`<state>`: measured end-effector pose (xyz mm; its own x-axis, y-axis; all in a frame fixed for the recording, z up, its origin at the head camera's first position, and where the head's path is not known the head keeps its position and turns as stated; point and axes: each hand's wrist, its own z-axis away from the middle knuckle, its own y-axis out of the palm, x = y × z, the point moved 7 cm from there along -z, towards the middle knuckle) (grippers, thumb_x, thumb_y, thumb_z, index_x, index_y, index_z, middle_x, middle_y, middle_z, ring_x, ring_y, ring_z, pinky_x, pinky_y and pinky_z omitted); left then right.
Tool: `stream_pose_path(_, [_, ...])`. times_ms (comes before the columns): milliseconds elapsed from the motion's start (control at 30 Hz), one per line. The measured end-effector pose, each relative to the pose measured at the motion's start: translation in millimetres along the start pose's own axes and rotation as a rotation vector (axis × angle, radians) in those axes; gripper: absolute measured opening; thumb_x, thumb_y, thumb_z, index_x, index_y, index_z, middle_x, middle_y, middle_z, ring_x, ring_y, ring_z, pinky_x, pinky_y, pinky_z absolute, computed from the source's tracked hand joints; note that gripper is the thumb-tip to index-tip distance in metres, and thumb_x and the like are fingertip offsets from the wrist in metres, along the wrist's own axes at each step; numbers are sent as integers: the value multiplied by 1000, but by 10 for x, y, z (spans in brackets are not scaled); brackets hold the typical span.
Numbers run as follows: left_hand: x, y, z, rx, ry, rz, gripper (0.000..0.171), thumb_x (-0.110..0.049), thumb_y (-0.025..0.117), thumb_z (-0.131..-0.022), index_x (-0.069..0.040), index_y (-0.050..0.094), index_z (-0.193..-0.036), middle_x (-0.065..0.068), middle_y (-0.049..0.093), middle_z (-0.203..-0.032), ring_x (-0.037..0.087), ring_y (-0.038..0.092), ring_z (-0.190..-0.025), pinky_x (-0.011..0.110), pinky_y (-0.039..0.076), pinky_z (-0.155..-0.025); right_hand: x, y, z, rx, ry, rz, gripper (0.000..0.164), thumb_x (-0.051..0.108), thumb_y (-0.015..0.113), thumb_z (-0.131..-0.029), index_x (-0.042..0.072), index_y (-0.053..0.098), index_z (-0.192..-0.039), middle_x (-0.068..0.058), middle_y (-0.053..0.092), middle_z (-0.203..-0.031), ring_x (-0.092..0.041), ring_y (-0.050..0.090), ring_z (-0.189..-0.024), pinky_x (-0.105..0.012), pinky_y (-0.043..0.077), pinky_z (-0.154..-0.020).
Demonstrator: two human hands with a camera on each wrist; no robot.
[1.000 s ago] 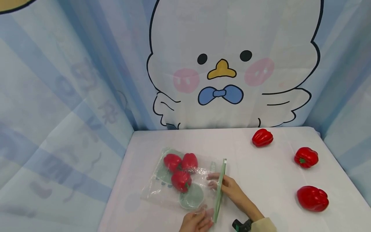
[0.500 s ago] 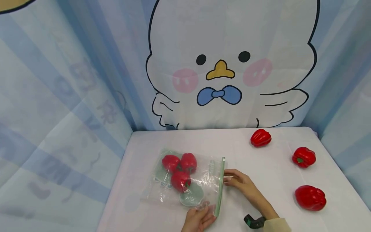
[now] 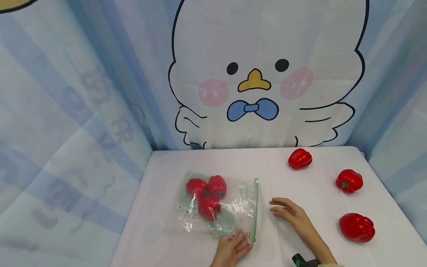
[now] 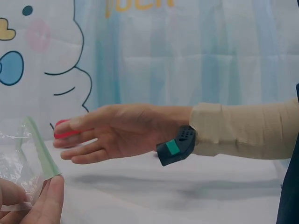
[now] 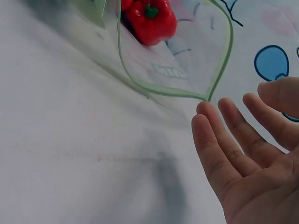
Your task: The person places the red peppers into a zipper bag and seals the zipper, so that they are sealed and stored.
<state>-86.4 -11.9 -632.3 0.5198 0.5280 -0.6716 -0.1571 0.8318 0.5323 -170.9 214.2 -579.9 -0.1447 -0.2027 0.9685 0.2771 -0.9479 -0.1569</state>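
A clear plastic zip bag [image 3: 235,194] with a green zip edge [image 3: 255,207] lies on the table. Inside it, three red bell peppers [image 3: 209,208] are bunched toward the far left. My left hand [image 3: 231,250] pinches the near corner beside the zip; its thumb and fingers [image 4: 52,196] grip the film in the left wrist view. To the right of the bag, my right hand [image 3: 290,213] hovers with loosely bent fingers, holding nothing. The right wrist view shows the green-rimmed mouth [image 5: 159,92] gaping, a pepper [image 5: 152,21] within and my fingertips just short of the rim.
Three loose red bell peppers lie at the right: one at the back [image 3: 300,158], one near the right edge [image 3: 349,181] and one nearer me [image 3: 357,227]. A white cloth covers the table [image 3: 160,174]. Printed curtains [image 3: 100,111] stand behind and beside it.
My right hand has let go of the zip edge and drawn away to the right. The bag's zip edge now stands straighter; my left hand keeps its hold on the near corner, slightly further right.
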Motion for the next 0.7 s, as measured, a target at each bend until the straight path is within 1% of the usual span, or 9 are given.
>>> stream_pose_path(67, [-5,13,3,0,-6,6,7,-8,59,-105,-4,58,-111,3,77,-101,17,77,-96,41,63,-97,11,-38,51,-40,4,-5,51,29,60,-107,0,49,-148,-24,56,-148,0,69,-113,-18,58,-96])
stream_pose_path(167, [-8,20,8,3,-12,17,6,-8,59,-105,-4,58,-110,3,77,-100,16,77,-94,40,63,-96,33,-101,124,-105,-40,7,50,27,60,-107,-2,50,-147,-13,63,-142,1,69,-111,-18,59,-94])
stream_pose_path(267, [-4,21,7,0,-13,26,5,-8,59,-105,-4,58,-109,3,78,-99,16,77,-93,40,64,-96,41,-180,189,-177,-105,29,48,24,58,-108,-4,50,-146,-2,66,-136,3,69,-111,-15,59,-92])
stream_pose_path(333, [6,23,2,-9,-17,31,5,-7,59,-105,-4,59,-108,3,78,-99,16,77,-92,39,64,-95,41,-236,235,-230,-129,46,48,24,57,-108,-4,49,-146,7,65,-134,6,67,-111,-13,58,-91])
stream_pose_path(433, [21,26,-4,-24,-26,37,5,-7,59,-104,-4,60,-108,2,78,-98,16,77,-92,38,64,-95,52,-311,309,-316,-155,47,47,22,56,-109,-4,47,-147,15,61,-132,10,65,-111,-10,57,-90])
stream_pose_path(500, [26,32,-9,-28,-30,42,5,-7,59,-104,-4,60,-108,2,78,-98,16,77,-91,38,64,-94,71,-351,365,-373,-173,43,46,18,56,-109,-4,45,-148,19,59,-131,12,63,-111,-7,55,-90])
stream_pose_path(600, [26,42,-20,-22,-24,48,4,-7,59,-105,-4,59,-108,2,77,-97,16,78,-91,37,64,-94,91,-413,447,-462,-163,51,47,15,56,-108,-1,43,-150,13,57,-135,12,60,-115,-3,52,-91])
stream_pose_path(633, [24,47,-23,-18,-21,48,4,-7,59,-105,-4,59,-108,2,77,-97,16,78,-91,37,64,-94,91,-434,475,-496,-140,67,48,16,56,-108,1,43,-152,9,57,-138,13,58,-116,-2,50,-91])
stream_pose_path(700, [26,52,-30,-14,-20,50,4,-7,58,-105,-5,60,-107,1,77,-96,16,78,-91,37,64,-93,77,-483,537,-569,-65,111,50,21,55,-109,9,41,-155,3,54,-145,12,54,-120,2,47,-91])
